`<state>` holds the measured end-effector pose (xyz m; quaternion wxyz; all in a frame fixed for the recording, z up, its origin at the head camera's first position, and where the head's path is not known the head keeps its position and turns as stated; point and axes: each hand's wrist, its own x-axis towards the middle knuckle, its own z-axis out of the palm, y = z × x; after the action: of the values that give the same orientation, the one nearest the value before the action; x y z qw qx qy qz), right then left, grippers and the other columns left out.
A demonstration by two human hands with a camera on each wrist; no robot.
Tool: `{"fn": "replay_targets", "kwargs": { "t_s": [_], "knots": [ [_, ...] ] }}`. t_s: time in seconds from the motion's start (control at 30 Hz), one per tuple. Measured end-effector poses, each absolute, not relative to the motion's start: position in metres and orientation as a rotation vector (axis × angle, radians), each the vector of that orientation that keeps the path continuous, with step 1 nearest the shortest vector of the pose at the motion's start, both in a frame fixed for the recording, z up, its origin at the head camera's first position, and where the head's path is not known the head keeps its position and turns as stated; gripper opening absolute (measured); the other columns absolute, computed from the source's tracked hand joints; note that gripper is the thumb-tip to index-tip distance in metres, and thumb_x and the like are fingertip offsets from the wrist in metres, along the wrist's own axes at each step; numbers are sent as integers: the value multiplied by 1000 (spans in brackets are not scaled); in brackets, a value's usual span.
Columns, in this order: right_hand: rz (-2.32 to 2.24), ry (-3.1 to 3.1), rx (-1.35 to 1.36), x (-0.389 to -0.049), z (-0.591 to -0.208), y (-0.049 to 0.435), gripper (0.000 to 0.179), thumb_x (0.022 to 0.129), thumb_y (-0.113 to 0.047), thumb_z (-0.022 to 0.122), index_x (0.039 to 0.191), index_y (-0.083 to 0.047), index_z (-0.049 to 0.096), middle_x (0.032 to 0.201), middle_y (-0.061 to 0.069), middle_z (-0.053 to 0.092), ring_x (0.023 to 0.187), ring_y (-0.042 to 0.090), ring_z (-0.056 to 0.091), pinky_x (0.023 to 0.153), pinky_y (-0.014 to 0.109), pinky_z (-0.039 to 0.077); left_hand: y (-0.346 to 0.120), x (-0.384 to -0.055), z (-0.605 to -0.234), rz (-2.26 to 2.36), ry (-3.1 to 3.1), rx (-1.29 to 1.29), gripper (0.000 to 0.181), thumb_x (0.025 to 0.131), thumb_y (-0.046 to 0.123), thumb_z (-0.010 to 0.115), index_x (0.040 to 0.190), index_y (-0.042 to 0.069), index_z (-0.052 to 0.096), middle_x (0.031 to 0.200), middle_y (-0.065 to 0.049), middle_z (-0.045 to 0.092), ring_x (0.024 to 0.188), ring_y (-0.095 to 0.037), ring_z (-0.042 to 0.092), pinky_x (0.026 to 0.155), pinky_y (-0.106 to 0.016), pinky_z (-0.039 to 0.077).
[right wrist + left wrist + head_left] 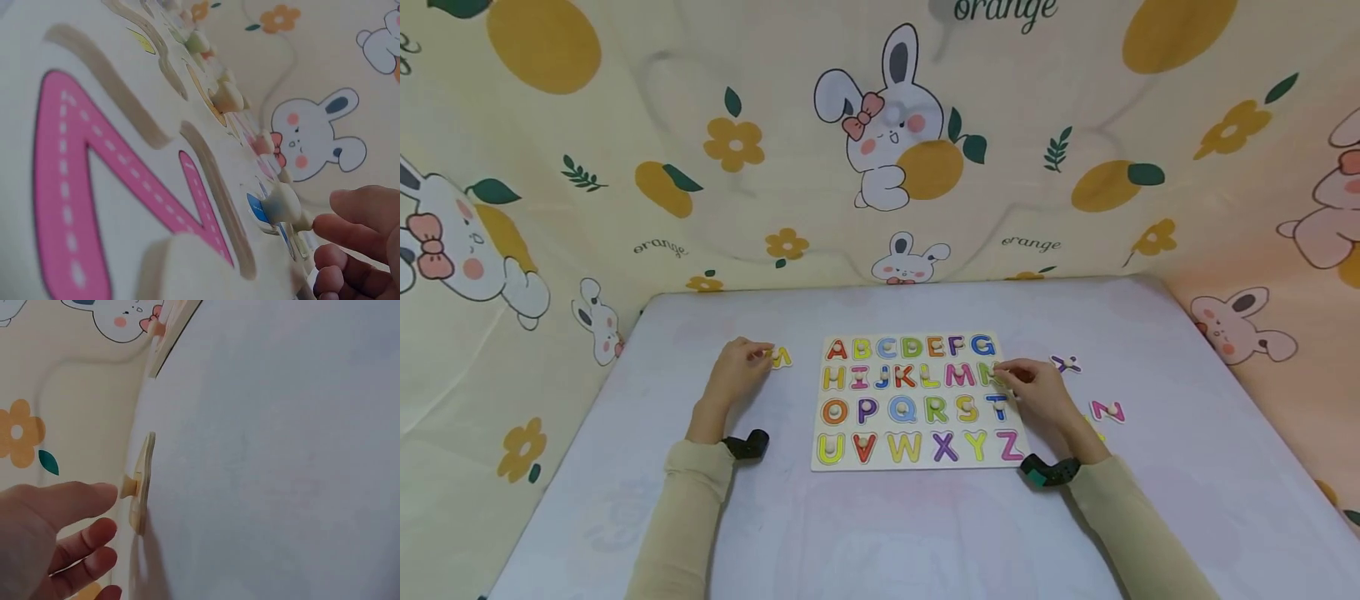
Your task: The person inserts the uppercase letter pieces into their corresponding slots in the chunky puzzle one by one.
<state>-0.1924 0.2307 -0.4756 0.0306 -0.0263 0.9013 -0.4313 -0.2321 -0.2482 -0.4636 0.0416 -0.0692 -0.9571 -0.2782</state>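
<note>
A white letter board (917,468) lies on the table, most letters fitted with small knobs. On its left a loose yellow letter W (781,357) lies flat. My left hand (741,369) is beside it; in the left wrist view the thumb (94,499) comes close to the letter's knob (129,486), a narrow gap between them. My right hand (1037,389) reaches over the board's right edge, at the green letter N (991,377). In the right wrist view one fingertip (322,226) touches a knob behind the blue letter T (257,209); another finger stands apart.
Right of the board lie a purple letter X (1066,363), a pink letter Z (1107,411) and a yellow piece (1099,432) partly behind my wrist. In the right wrist view the board's Z recess (69,187) has no piece in it. A patterned cloth (880,242) rises behind the table.
</note>
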Motion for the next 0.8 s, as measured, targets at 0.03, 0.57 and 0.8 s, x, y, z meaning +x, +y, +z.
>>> {"fn": "replay_targets", "kwargs": {
  "t_s": [0.03, 0.57, 0.8],
  "knots": [
    [-1334, 2774, -80, -193, -477, 231, 31, 95, -22, 61, 116, -1, 67, 108, 21, 68, 77, 11, 52, 63, 14, 45, -248, -234, -464, -841, -2936, -230, 29, 90, 12, 62, 116, 0, 68, 101, -22, 64, 96, -35, 58, 85, -48, 48],
    [-1286, 2775, -138, -193, -478, 233, 31, 94, -23, 62, 118, -4, 67, 97, 14, 63, 80, 14, 48, 64, 15, 41, -250, -241, -463, -728, -2993, -295, 23, 91, 15, 64, 106, -1, 71, 98, -19, 68, 90, -32, 60, 82, -47, 48],
    [-1021, 2959, -365, -191, -474, 228, 34, 88, -19, 69, 119, -3, 66, 109, 17, 57, 96, 27, 52, 82, 36, 49, -243, -230, -459, -831, -2981, -232, 27, 89, 20, 67, 104, -2, 70, 90, -16, 69, 83, -26, 61, 73, -35, 48]
  ]
}}
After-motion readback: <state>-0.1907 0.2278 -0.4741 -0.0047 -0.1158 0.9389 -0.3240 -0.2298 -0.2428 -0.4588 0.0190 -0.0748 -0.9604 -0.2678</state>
